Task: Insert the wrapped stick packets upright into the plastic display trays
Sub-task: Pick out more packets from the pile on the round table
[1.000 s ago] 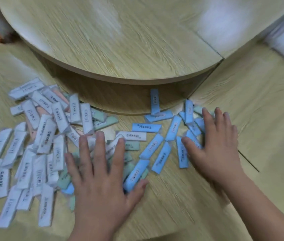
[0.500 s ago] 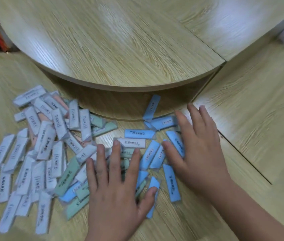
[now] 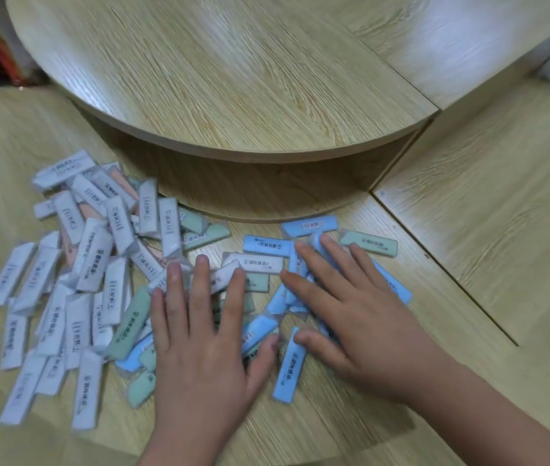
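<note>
Blue, white and pale-green wrapped stick packets (image 3: 93, 260) lie flat in a loose heap on the wood-grain surface (image 3: 488, 230), before a raised round board (image 3: 233, 79); no display tray in view. The left hand (image 3: 199, 348) and right hand (image 3: 364, 324) rest palm-down on the heap's right side, fingers straight and spread, gripping nothing. Judgement: flat palms suit herding scattered packets together, ahead of picking.
</note>
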